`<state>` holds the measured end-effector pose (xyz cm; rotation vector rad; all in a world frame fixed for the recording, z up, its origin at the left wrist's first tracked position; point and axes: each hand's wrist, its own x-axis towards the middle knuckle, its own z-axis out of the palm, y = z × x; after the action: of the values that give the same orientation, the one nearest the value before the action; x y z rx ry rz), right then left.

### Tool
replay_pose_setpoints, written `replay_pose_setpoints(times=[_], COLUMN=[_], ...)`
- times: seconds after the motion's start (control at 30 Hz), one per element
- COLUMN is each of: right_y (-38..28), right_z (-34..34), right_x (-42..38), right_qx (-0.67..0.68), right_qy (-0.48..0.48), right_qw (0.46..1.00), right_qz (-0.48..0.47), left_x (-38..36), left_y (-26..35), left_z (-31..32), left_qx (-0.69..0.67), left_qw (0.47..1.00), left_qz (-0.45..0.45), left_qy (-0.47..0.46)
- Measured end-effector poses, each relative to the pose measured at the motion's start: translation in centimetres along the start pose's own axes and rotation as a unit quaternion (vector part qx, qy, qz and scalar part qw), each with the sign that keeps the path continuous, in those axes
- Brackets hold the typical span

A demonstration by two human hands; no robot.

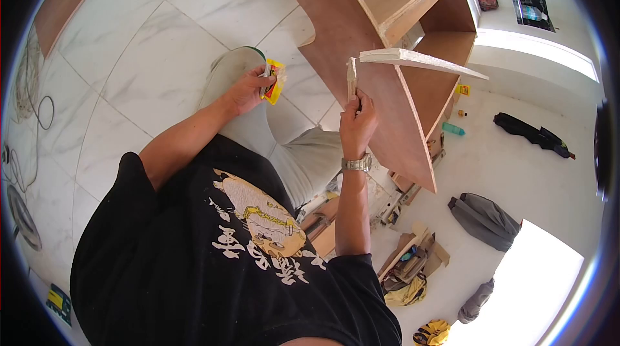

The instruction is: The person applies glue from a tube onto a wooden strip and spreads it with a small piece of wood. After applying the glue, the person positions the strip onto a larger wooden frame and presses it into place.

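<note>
My left hand [247, 91] is closed on a small yellow packet [276, 81] with red and dark print, held above my light grey trouser leg; a short pale stick-like piece lies against the packet. My right hand [358, 123], with a metal watch on its wrist, grips a narrow pale tool or strip [351, 74] that points up, its far end whitish and rough. That strip is beside a brown wooden panel [387, 120] and near the end of a white-edged board [420, 60] jutting from it.
A wooden shelf frame [452, 42] extends to the upper right. Marble-patterned floor tiles [123, 42] lie at the left, with a loose cable [48, 113]. A box of tools and cloths [413, 259] stands lower right, near a grey garment [484, 220] and a teal bottle [453, 129].
</note>
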<state>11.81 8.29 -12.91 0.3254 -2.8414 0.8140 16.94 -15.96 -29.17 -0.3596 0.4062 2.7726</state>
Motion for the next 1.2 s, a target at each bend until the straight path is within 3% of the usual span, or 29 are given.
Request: replay_pose_setpoints(times=[0.1,0.2,0.4,0.6,0.7,0.8,0.9,1.2], right_y=[-4.5,-7.1,-8.2,-8.6,-8.6,-9.3,-9.9,-7.2], right_z=[-1.0,-1.7,-0.8,-0.8,-0.8,-1.0,-1.4,0.1], right_x=[-0.3,0.2,0.9,1.4,1.5,1.1,1.4,1.3], right_qx=[0.13,0.144,0.251,0.262,0.298,0.299,0.275,0.283], right_qy=[-0.01,-0.034,0.058,0.096,0.046,0.031,0.077,0.054], right_qw=[0.988,0.982,0.962,0.954,0.938,0.938,0.951,0.943], right_qz=[0.079,0.119,0.084,0.108,0.169,0.171,0.115,0.164], left_x=[-0.3,-0.4,-0.5,-0.5,-0.6,-0.6,-0.7,-0.6], left_y=[0.1,0.1,0.4,0.4,0.4,0.6,0.5,0.5], left_z=[0.7,1.0,1.1,0.9,1.1,1.1,1.2,1.2], left_qx=[0.022,0.029,0.019,0.004,0.005,0.011,0.008,0.01], left_qw=[1.0,0.999,0.999,1.0,1.0,1.0,0.999,1.0], left_qz=[0.0,0.003,0.0,0.005,0.007,0.0,0.003,0.008], left_qy=[0.004,0.026,0.033,0.014,0.023,0.018,0.032,0.016])
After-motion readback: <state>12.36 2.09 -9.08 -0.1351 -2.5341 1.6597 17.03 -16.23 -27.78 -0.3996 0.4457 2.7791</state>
